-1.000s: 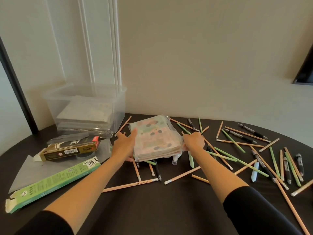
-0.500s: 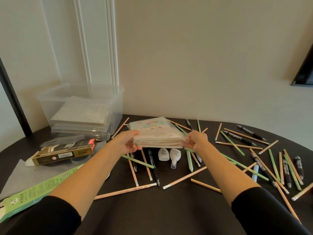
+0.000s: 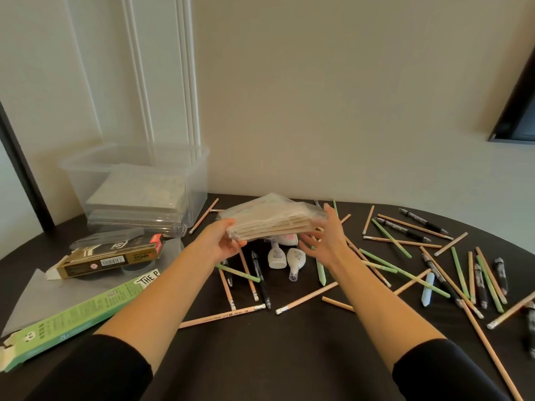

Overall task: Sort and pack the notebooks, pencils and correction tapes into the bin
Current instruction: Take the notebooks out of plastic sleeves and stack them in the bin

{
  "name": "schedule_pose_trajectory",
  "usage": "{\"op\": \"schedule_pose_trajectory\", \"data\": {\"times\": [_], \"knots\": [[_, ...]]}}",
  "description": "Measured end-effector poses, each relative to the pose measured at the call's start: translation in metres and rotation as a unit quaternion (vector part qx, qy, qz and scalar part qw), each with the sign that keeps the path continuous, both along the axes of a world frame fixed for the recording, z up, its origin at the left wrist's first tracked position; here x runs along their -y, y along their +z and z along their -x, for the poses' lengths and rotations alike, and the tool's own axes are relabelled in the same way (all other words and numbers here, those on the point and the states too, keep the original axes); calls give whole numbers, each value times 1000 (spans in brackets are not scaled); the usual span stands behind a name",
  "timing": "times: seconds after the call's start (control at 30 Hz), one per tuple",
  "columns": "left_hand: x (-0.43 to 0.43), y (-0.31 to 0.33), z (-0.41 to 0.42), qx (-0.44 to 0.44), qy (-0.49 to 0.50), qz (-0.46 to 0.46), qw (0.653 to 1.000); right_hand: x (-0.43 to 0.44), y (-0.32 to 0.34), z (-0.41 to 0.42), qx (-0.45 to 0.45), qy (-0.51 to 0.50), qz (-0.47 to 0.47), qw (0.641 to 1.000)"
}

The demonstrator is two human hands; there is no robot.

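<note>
A plastic-wrapped stack of notebooks [image 3: 267, 218] hangs level above the dark table [image 3: 289, 357]. My left hand [image 3: 224, 241] grips its left end, thumb on top. At the right end my right hand [image 3: 327, 241] has its fingers spread and only its fingertips near the wrap. Under the stack lie white correction tapes [image 3: 276, 256] and a second one [image 3: 295, 263]. Wooden and green pencils [image 3: 385, 264] and black pens are strewn over the table. The clear bin [image 3: 139, 186] stands at the back left with pale notebooks inside.
A gold-and-black box [image 3: 110, 257] and a long green box [image 3: 75, 314] lie on a clear plastic sheet at the left. The wall runs close behind the table. A dark frame [image 3: 518, 111] hangs at the upper right.
The stack has been lifted off the table and turned level, uncovering the correction tapes. My right hand has loosened from its grip and spread its fingers.
</note>
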State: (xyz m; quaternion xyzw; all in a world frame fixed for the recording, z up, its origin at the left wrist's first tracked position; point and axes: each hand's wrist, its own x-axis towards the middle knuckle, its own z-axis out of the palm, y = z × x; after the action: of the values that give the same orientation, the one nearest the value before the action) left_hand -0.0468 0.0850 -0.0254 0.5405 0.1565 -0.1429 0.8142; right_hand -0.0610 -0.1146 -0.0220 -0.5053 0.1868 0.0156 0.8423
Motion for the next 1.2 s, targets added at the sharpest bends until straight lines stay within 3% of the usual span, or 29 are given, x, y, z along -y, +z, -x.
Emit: {"op": "schedule_pose_trajectory", "data": {"times": [0.1,0.17,0.3,0.57,0.73,0.97,1.2], "knots": [[10,-1,5,5,-11,-9,1000,-17,-2,4,25,61,-78,995],[16,0,11,12,-29,-26,999,-26,-1,2,33,25,-100,994],[17,3,24,38,-46,-31,998,-28,4,0,28,-82,-49,995],[28,36,14,183,-85,-126,971,2,40,13,120,-121,-82,982],[29,66,-23,213,-18,-165,963,12,59,-6,137,-102,-91,981],[13,102,-72,213,116,-177,954,-15,86,-57,126,-50,-141,981],[-34,165,-96,129,130,-187,965,-57,146,-91,67,-13,-121,990]]}}
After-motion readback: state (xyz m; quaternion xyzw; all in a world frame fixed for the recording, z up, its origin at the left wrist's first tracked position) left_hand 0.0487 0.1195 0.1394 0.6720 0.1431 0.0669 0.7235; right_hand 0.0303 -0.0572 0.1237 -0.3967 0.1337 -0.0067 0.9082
